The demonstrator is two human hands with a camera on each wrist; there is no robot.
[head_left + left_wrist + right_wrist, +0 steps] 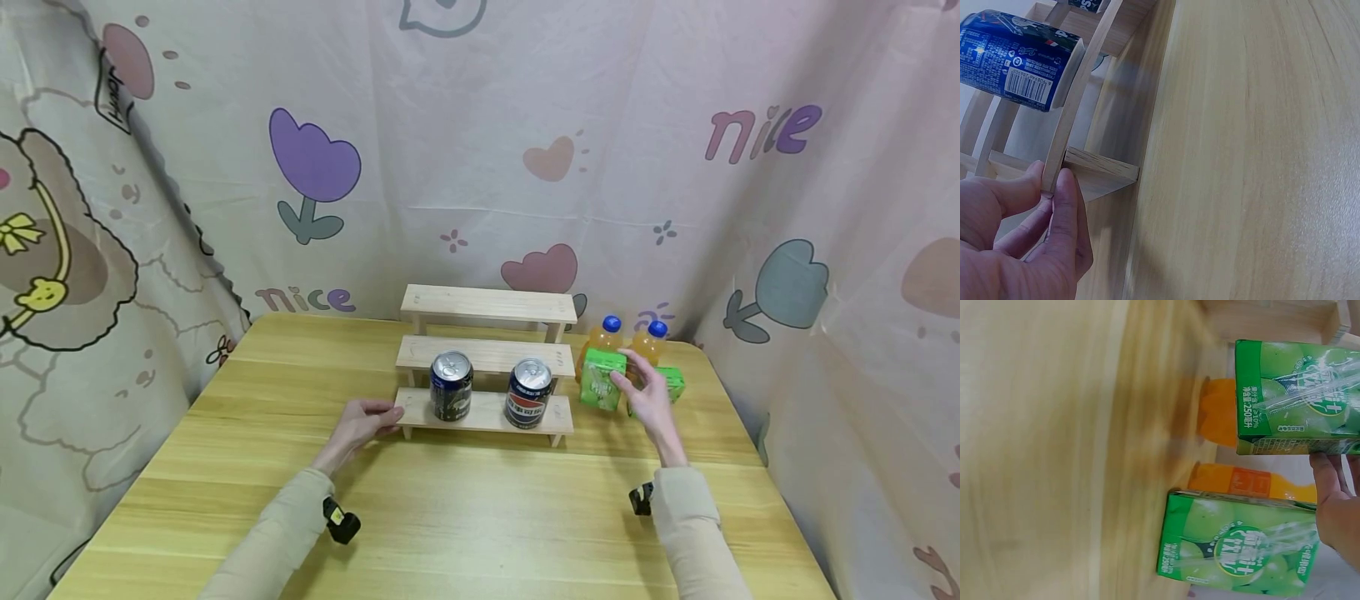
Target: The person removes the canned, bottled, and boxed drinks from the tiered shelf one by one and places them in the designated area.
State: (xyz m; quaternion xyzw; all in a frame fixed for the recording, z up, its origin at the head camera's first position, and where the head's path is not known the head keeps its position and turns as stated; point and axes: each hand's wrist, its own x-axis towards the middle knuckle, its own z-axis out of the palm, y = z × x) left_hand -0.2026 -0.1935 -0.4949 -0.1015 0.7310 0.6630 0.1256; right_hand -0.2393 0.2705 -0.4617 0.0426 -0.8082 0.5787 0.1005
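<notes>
My left hand (363,421) pinches the left end of the bottom board of a three-step wooden shelf (487,408). In the left wrist view, the thumb lies on the board's top and fingers lie under it. A dark blue can (452,390) and a Pepsi can (527,397) stand upright on that bottom board. To the right of the shelf, my right hand (651,404) holds a green juice box (602,381) by its side. The right wrist view shows this box (1300,397) raised above the table. A second green juice box (1238,544) stands beside it on the table.
Two orange juice bottles with blue caps stand behind the juice boxes, one at the left (606,335) and one at the right (649,340). The wooden table (480,525) ends at a printed curtain (450,167) at the back and sides.
</notes>
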